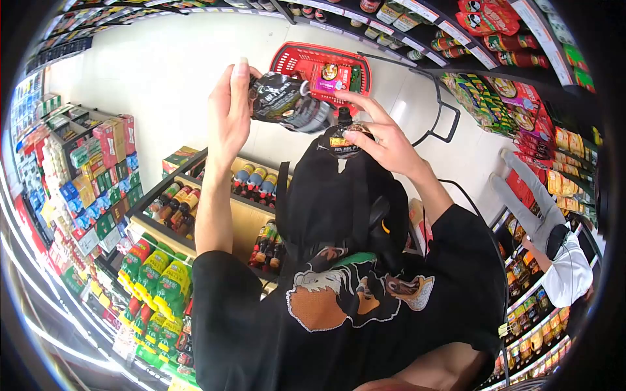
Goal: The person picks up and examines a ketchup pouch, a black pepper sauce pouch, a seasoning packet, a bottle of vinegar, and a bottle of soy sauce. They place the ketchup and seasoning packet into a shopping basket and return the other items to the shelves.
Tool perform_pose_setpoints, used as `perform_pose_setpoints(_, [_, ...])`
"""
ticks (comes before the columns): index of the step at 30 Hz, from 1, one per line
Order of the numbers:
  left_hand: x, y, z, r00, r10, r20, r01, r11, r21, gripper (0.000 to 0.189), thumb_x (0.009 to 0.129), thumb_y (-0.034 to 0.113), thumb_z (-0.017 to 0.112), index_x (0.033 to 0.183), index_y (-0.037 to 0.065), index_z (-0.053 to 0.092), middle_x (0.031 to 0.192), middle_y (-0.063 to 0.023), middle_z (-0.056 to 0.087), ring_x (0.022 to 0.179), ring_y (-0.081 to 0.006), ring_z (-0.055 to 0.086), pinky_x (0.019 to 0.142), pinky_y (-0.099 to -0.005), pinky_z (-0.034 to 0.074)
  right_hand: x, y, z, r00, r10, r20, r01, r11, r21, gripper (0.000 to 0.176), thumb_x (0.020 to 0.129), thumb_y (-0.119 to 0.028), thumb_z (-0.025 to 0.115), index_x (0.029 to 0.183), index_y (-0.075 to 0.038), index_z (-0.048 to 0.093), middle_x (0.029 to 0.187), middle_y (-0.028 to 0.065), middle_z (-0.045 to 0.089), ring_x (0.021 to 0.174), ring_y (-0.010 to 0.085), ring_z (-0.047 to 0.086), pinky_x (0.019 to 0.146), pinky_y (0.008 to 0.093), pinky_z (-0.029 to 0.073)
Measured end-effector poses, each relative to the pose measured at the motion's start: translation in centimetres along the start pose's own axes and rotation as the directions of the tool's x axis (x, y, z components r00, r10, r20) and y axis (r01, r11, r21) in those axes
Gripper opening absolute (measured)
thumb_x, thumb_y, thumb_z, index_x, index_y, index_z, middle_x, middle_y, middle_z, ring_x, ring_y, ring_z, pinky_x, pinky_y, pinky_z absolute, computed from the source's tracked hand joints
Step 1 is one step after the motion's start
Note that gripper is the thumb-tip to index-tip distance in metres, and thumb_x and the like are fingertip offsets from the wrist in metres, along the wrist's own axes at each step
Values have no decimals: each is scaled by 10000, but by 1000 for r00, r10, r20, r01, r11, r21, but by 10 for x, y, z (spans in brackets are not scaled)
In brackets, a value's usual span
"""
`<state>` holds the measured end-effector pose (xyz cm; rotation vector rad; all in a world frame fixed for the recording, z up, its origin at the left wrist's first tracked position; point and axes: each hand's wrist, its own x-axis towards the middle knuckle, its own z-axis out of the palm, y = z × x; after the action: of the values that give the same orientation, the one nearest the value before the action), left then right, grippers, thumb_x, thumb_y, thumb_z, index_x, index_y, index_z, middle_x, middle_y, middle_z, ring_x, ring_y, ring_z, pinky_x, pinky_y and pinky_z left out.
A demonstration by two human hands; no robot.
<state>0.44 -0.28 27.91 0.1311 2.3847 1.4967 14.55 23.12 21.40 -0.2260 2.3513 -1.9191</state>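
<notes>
My left hand [233, 111] grips a black pouch [280, 104] with white print, its fingers and thumb at the pouch's left end. The pouch lies sideways in the air and is slightly blurred. To its right, my right hand [385, 137] has its thumb on a second black pouch [344, 144], which has a yellow and red label and a black cap and stands upright. Its index finger is stretched toward the first pouch. Beyond both pouches, a red basket [285, 55] on the floor holds a purple and red package [328, 77] and some green items.
Low wooden shelving [244, 225] with bottles stands at my left. Green and yellow pouches [156, 274] hang nearby. Stocked shelves [450, 32] run along the far right. A person in a white top [568, 267] is at the right. A black cart frame [445, 124] stands beyond my right hand.
</notes>
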Motion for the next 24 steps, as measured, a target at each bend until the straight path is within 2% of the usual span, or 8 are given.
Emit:
perform_pose_setpoints(5, [-2, 24, -7, 969, -74, 235, 157, 921, -357, 405, 1053, 396, 516, 943, 32, 656, 706, 37, 585, 604, -11, 488, 537, -190, 372, -7, -13, 7, 996, -41, 78, 30, 989, 148, 347, 1017, -227, 582, 1076, 96, 693, 1535, 193, 421, 1409, 306, 424, 1133, 405, 344])
perform_pose_setpoints(8, [-6, 46, 3, 942, -65, 329, 234, 830, -506, 397, 1031, 395, 562, 923, 26, 662, 766, -1, 655, 647, -29, 578, 580, -200, 460, -18, -21, 6, 967, 231, 110, -254, 917, 309, 416, 1043, -278, 558, 1212, 92, 642, 1339, 153, 618, 1320, 222, 491, 1101, 352, 364])
perform_pose_setpoints(11, [-5, 48, 12, 962, -37, 271, 181, 831, -527, 404, 1030, 401, 564, 907, 29, 662, 795, -10, 663, 666, -26, 586, 591, -198, 464, -28, -15, 9, 972, 224, 73, -235, 906, 352, 419, 1040, -284, 564, 1252, 73, 625, 1263, 150, 660, 1296, 194, 503, 1088, 337, 376])
perform_pose_setpoints(15, [-15, 54, 27, 977, 10, 214, 128, 773, -622, 419, 998, 401, 618, 1008, -12, 690, 848, -49, 671, 762, -82, 626, 740, -235, 506, -34, -30, 8, 965, 262, -19, -236, 897, 375, 366, 1044, -271, 564, 1184, 51, 669, 1105, 69, 692, 1051, 99, 580, 941, 288, 471])
perform_pose_setpoints(17, [-24, 45, 44, 985, -26, 168, 131, 749, -649, 419, 943, 379, 699, 1098, -10, 697, 1001, -73, 715, 894, -101, 654, 837, -268, 505, -37, -31, 4, 958, 286, -22, -258, 892, 371, 355, 1044, -263, 565, 1156, 56, 673, 1065, 49, 690, 1014, 84, 575, 914, 280, 477])
perform_pose_setpoints(21, [-39, 49, 56, 982, 22, 190, 107, 757, -644, 308, 920, 272, 741, 1064, 2, 714, 984, -45, 730, 860, -80, 652, 810, -252, 506, -41, -42, -10, 905, 426, 4, -394, 833, 390, 340, 1038, -245, 578, 1100, 76, 672, 1018, 58, 701, 995, 82, 575, 895, 279, 481])
perform_pose_setpoints(22, [-41, 47, 56, 984, 16, 177, 100, 774, -625, 290, 926, 266, 735, 1041, 0, 720, 961, -37, 730, 837, -73, 648, 789, -247, 506, -42, -42, -8, 905, 426, 2, -393, 834, 388, 340, 1038, -245, 578, 1100, 76, 672, 1018, 58, 701, 995, 82, 575, 895, 279, 481])
perform_pose_setpoints(24, [-42, 45, 59, 991, 35, 129, 49, 802, -596, 258, 941, 252, 719, 996, 1, 734, 914, -14, 723, 786, -56, 629, 730, -235, 498, -43, -38, 0, 967, 176, -182, -110, 940, 324, 344, 1029, -240, 592, 1094, 89, 668, 1048, 89, 704, 993, 98, 584, 891, 285, 482])
